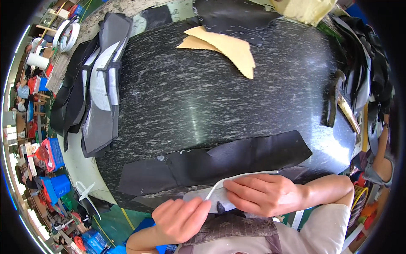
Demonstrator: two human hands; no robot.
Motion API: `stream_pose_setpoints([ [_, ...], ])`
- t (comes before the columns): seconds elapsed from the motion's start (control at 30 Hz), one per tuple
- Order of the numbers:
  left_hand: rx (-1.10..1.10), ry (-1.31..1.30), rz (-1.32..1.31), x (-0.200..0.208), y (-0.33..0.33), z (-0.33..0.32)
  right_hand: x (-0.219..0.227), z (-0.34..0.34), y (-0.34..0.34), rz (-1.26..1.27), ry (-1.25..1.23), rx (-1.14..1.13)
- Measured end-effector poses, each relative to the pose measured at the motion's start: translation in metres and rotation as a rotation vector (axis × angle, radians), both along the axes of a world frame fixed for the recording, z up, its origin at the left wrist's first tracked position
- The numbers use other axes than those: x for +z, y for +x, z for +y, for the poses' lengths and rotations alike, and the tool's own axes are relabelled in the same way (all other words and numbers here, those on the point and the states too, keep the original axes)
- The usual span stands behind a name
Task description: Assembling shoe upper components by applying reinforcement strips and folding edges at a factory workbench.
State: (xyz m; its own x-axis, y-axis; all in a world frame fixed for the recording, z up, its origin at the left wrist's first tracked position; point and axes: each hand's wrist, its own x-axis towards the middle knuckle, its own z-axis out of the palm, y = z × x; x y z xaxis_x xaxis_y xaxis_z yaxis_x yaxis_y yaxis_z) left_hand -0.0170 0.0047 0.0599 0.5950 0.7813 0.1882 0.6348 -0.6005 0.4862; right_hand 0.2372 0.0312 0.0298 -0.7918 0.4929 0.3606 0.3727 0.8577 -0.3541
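A long black sheet of leather-like material (245, 153) lies across the near part of the table, with a pale grey-white piece (220, 196) at its near edge. A thin white cord (218, 185) runs along that edge. My left hand (179, 216) is closed, pinching the cord's near end between thumb and fingers. To its right, my right hand (266, 194) is closed with bent fingers against the cord and the pale piece. My right fingertips partly hide the cord. A small dark scrap (220, 207) sits between my hands.
Toothed tan pieces (228, 46) lie at the far side near black sheets (237, 19). Stacked grey and black pieces with white parts (101, 84) stand left. On the right are a hammer-like tool (338, 86), a wooden-looking stick (349, 114) and hanging black pieces (368, 63).
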Motion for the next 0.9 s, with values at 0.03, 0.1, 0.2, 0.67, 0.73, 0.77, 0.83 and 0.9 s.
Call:
stream_pose_setpoints([
  [0.03,0.008,-0.002,0.007,-0.004,-0.005,-0.002,0.001,-0.001,0.0,-0.026,-0.013,-0.015],
  [0.1,0.274,-0.206,-0.322,-0.012,-0.011,-0.004,-0.002,0.0,-0.003,-0.022,0.014,-0.006],
  [0.2,0.365,-0.292,-0.312,-0.015,-0.013,0.006,0.0,0.0,-0.008,-0.089,0.064,-0.017],
  [0.67,0.318,-0.006,-0.161,-0.016,-0.039,-0.001,0.003,0.004,-0.049,-0.064,0.015,0.074],
  [0.73,0.367,-0.058,-0.219,-0.018,-0.04,0.003,0.002,0.004,-0.055,-0.05,0.011,0.045],
  [0.77,0.336,-0.034,-0.175,-0.021,-0.041,0.006,0.003,0.005,-0.057,-0.049,0.013,0.049],
  [0.83,0.261,0.018,-0.09,-0.023,-0.041,0.013,0.008,0.008,-0.064,-0.169,-0.024,0.06],
  [0.9,0.254,0.049,0.072,-0.009,-0.04,0.017,0.003,0.012,-0.07,-0.143,-0.078,0.059],
])
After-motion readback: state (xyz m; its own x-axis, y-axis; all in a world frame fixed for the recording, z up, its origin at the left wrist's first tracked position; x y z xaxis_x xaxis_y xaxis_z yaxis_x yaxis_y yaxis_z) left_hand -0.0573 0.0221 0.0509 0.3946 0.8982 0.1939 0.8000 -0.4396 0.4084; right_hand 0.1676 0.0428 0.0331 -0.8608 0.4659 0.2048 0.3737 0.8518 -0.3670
